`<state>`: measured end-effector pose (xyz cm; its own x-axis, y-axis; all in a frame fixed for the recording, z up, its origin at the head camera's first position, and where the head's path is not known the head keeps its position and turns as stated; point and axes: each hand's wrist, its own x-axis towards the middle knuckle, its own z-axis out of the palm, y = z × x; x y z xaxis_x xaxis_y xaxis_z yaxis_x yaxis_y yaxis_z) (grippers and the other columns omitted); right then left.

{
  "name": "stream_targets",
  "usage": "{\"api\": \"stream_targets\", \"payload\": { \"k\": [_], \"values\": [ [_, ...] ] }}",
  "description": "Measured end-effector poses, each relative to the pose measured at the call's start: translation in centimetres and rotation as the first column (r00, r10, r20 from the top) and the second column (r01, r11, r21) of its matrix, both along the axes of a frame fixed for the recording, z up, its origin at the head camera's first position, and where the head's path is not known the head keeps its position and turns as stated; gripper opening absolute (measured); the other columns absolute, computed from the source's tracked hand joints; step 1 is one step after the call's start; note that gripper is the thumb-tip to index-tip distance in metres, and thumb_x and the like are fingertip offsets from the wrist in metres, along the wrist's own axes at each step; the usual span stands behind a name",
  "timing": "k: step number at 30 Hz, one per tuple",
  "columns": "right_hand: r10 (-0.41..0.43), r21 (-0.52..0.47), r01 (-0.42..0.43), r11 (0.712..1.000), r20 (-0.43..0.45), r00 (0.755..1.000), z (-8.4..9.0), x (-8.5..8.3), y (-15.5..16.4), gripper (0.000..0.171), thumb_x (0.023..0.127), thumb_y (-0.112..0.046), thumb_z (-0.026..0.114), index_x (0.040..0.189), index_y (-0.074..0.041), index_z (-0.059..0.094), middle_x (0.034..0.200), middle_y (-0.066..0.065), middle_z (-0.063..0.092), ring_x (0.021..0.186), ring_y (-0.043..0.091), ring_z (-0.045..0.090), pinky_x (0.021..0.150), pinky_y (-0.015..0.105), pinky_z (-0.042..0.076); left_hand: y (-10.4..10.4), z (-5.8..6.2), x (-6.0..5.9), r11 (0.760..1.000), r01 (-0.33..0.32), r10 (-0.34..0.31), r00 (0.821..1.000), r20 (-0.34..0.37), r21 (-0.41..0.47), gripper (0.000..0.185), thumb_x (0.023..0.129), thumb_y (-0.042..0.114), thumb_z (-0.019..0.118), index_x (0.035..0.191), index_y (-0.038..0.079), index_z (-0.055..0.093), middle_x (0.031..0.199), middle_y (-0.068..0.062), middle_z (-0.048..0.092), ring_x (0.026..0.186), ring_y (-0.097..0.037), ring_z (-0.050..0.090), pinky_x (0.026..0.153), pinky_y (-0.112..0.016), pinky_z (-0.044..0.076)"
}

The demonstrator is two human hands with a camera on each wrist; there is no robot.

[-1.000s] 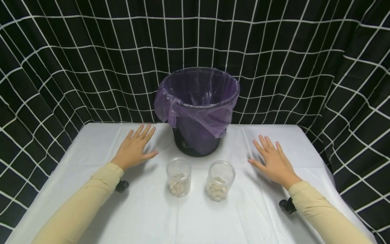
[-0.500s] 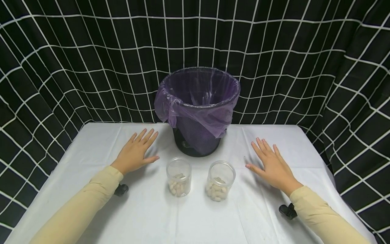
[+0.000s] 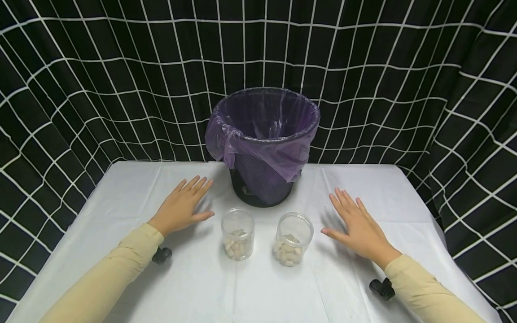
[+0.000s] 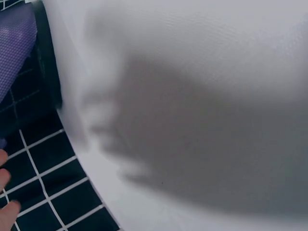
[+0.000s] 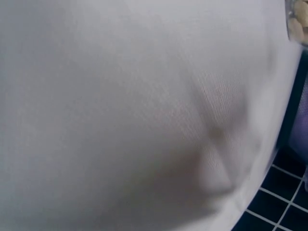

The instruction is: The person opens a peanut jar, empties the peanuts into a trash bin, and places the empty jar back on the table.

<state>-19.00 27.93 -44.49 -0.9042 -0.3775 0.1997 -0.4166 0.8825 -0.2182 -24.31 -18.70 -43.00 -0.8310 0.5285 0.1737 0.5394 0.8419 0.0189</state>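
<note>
Nearest, two cream sleeves are reaching onto the white tablecloth, each with a small black clip showing beside it. Just beyond, two clear plastic jars are standing upright and uncapped near the middle of the table, a little apart from each other: the left jar and the right jar, each partly filled with pale, peanut-like pieces.

Flanking them, the left hand is lying palm down with fingers straight and relaxed, grasping nothing, its thumb pointing toward the left jar but not touching it. The right hand is likewise spread flat and released, near the right jar yet clear of it. Whether the palms are pressing the cloth or hovering just above it cannot be told; the wrist views are showing only blurred white cloth and shadow.

Farther back, a black mesh wastebasket lined with a purple bag is standing at the far middle of the table, in front of a black curtain with a white grid.

Judging from this, each hand is best closing around the side wall of its own jar, low enough to keep it upright and the loose contents from spilling.
</note>
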Motion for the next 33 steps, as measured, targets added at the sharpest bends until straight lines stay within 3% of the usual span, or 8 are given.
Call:
{"api": "stream_targets", "payload": {
  "k": [7,18,26,33],
  "values": [
    [0.019,-0.044,-0.019,0.999,-0.008,1.000,0.0,0.8,-0.3,0.099,0.085,-0.057,0.069,0.158,-0.007,0.024,0.167,0.015,0.014,0.156,0.031,0.012,0.129,0.037,-0.005,-0.1,-0.4,0.6,0.995,0.057,-0.054,0.998,-0.028,0.086,0.087,0.083,0.052,0.073,0.150,0.006,0.042,0.145,-0.024,0.051,0.137,-0.042,0.048,0.114,-0.052,0.042],
    [0.057,-0.088,-0.059,0.994,-0.027,0.998,0.6,2.2,-1.1,0.113,0.074,-0.058,0.079,0.159,-0.009,0.022,0.167,0.011,0.018,0.154,0.029,0.020,0.130,0.038,0.005,0.2,-0.4,1.4,0.994,0.098,-0.095,0.994,-0.055,0.054,0.092,0.079,0.054,0.076,0.149,0.004,0.042,0.148,-0.022,0.048,0.139,-0.040,0.045,0.117,-0.052,0.038],
    [0.124,-0.110,-0.134,0.985,-0.098,0.987,1.2,3.1,-2.5,0.114,0.071,-0.053,0.083,0.157,-0.007,0.025,0.166,0.012,0.022,0.153,0.027,0.024,0.127,0.020,0.001,0.5,-0.6,2.0,0.990,0.131,-0.128,0.990,-0.059,0.051,0.100,0.073,0.053,0.082,0.150,0.004,0.041,0.150,-0.021,0.047,0.140,-0.040,0.044,0.116,-0.052,0.039],
    [0.135,-0.112,-0.149,0.983,-0.123,0.983,2.1,3.6,-3.5,0.110,0.071,-0.054,0.083,0.154,-0.004,0.031,0.164,0.015,0.026,0.150,0.030,0.029,0.124,0.014,0.001,0.7,-0.8,2.3,0.987,0.141,-0.136,0.989,-0.054,0.084,0.100,0.072,0.052,0.083,0.150,0.005,0.041,0.149,-0.021,0.048,0.140,-0.040,0.044,0.115,-0.052,0.040]
  ]
}}
